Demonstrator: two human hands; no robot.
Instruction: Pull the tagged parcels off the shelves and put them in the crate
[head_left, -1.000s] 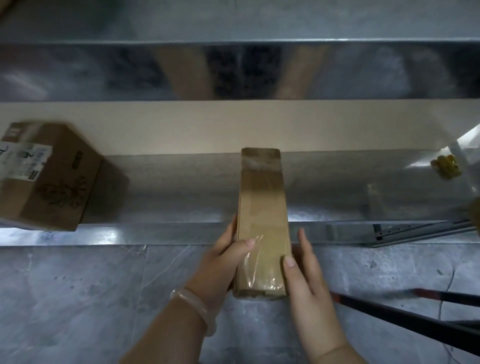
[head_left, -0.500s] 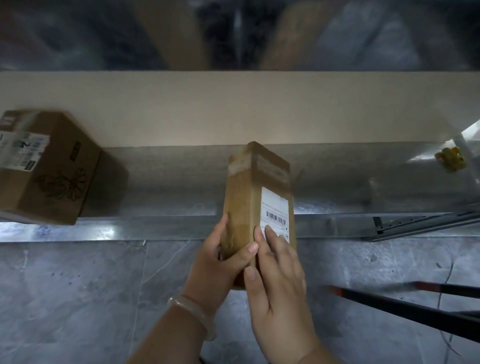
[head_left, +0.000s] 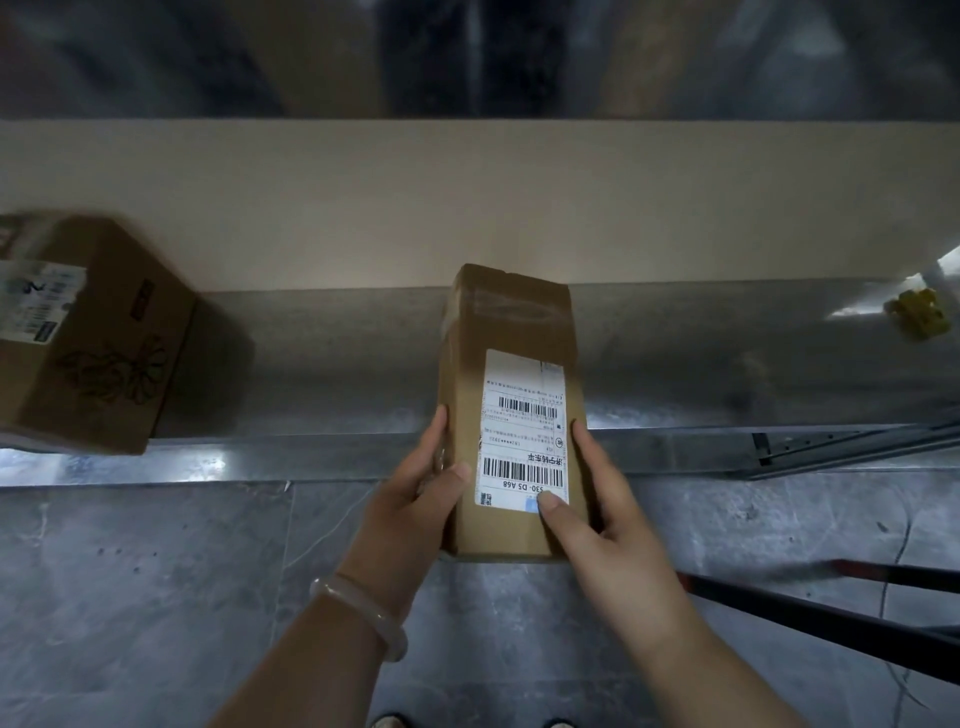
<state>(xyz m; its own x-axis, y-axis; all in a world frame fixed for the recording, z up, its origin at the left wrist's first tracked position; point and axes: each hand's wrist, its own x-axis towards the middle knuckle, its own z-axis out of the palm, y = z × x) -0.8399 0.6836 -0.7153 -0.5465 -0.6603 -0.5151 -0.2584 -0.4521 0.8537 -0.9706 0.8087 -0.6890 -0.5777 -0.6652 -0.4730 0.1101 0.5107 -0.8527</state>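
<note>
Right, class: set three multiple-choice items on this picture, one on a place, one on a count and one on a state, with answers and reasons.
1. Where is the larger box?
A. On the shelf, far left. B. On the floor. C. In a crate.
2. How many hands hold the narrow parcel?
A. None. B. One. C. Two.
3. Which way does its label face?
A. Up, towards the camera. B. Down. C. Towards the wall.
Answers: 1 A, it sits at the shelf's left end; 2 C, the left hand and right hand both grip it; 3 A, its barcodes show.
</note>
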